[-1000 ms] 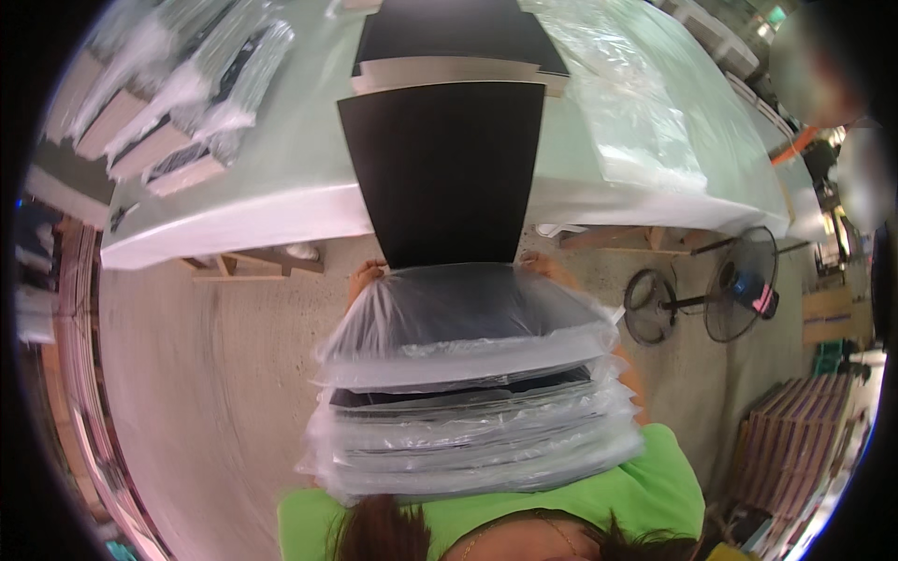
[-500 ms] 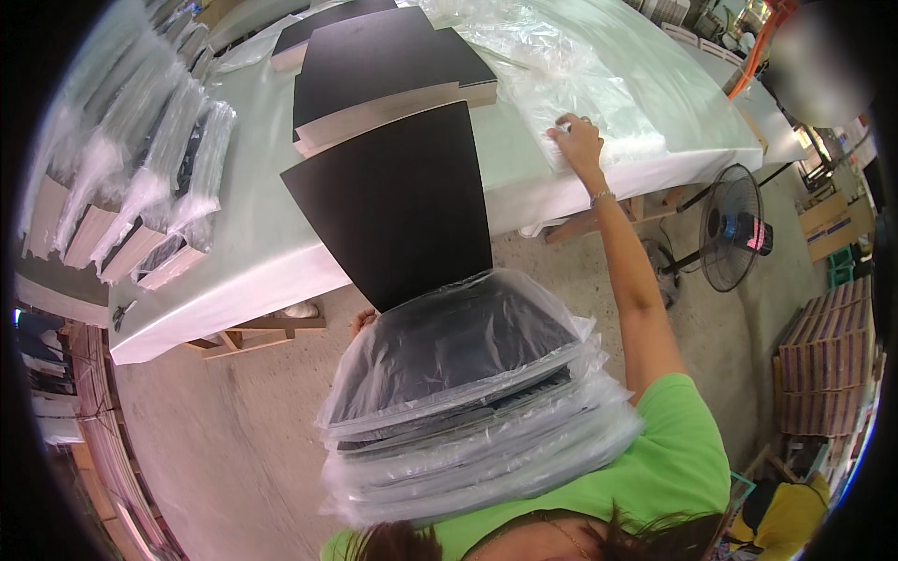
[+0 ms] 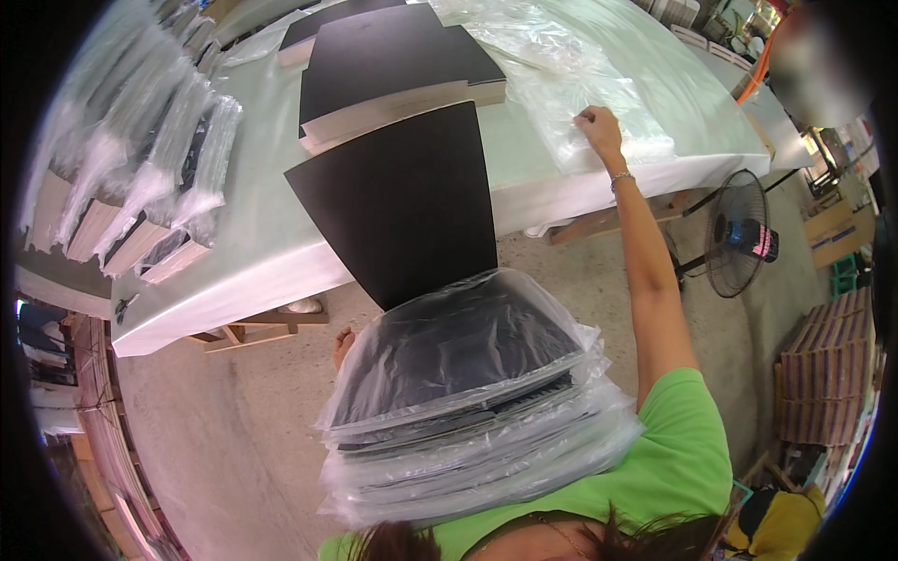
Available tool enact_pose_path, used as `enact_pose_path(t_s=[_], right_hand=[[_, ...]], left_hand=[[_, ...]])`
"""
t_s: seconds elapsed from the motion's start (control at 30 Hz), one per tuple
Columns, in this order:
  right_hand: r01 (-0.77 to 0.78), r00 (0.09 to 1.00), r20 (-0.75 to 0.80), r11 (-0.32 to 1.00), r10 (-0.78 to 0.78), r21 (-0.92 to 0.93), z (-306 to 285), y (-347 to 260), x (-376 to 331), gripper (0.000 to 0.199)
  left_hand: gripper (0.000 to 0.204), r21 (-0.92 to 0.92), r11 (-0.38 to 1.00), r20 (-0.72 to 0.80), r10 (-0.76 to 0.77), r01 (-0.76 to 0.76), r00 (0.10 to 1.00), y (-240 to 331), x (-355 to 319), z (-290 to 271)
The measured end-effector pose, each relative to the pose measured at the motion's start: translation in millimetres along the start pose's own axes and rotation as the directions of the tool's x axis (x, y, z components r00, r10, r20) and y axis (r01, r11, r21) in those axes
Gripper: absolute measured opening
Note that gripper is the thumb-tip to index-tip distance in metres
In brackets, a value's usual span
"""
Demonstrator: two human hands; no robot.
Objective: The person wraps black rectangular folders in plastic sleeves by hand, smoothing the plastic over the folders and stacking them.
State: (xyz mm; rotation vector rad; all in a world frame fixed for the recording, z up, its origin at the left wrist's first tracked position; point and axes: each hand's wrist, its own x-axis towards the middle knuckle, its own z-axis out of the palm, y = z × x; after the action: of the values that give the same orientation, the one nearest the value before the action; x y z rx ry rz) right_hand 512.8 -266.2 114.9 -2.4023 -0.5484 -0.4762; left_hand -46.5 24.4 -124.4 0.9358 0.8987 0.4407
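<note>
My right hand [image 3: 601, 131] is at the clear plastic bags [image 3: 613, 110] on the right of the table. Its fingers are curled together; whether a bag's edge is between them is hidden. My left hand [image 3: 344, 346] shows only in part, fingers bent, beside the left edge of the plastic-wrapped stack [image 3: 458, 346] in front of my body. A flat black panel [image 3: 402, 206] reaches from the table edge to this stack, its near end meeting the top bag. Beyond it, thick black-covered books [image 3: 383, 70] with pale page edges lie piled on the table.
Several plastic-wrapped books [image 3: 178, 178] line the left of the white-covered table [image 3: 253, 304]. A small dark tool [image 3: 123, 307] lies at its left corner. At the right stand a fan [image 3: 739, 234] and stacked brown-striped bundles [image 3: 823, 374]. The floor [image 3: 224, 421] is concrete.
My right hand has shifted right over the bags, and its fingers have drawn closer together. My left hand has moved left and down, away from the black panel's near corner.
</note>
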Motion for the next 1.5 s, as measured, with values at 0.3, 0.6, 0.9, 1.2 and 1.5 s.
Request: enact_pose_path(t_s=[0.3,0.6,0.9,1.2,1.5], right_hand=[[-0.009,0.992,-0.124,1.000,0.013,0.030,4.7,-11.8,16.3,0.048],[0.152,0.968,-0.240,0.928,-0.070,0.341,0.0,-17.4,40.4,0.016],[0.207,0.879,0.291,0.852,-0.377,0.481,-120.8,-194.0,-70.7,0.020],[-0.240,0.861,0.467,0.649,-0.200,0.722,-159.7,-228.0,-104.0,0.028],[0.079,0.956,0.125,0.640,-0.266,0.764,-101.1,-113.9,-77.0,0.057]], left_hand=[[0.020,-0.124,0.988,-0.179,0.073,-0.096,0.981,63.0,-28.3,26.7],[0.017,-0.113,0.940,-0.098,0.313,-0.323,0.945,124.8,-45.9,98.5],[0.061,0.291,0.430,0.469,0.714,-0.855,0.519,261.4,-120.6,243.4],[0.045,0.407,0.671,0.893,-0.152,-0.619,0.423,248.2,-132.3,255.1],[0.057,-0.007,0.997,0.529,0.070,-0.078,0.846,227.0,-116.9,181.8]])
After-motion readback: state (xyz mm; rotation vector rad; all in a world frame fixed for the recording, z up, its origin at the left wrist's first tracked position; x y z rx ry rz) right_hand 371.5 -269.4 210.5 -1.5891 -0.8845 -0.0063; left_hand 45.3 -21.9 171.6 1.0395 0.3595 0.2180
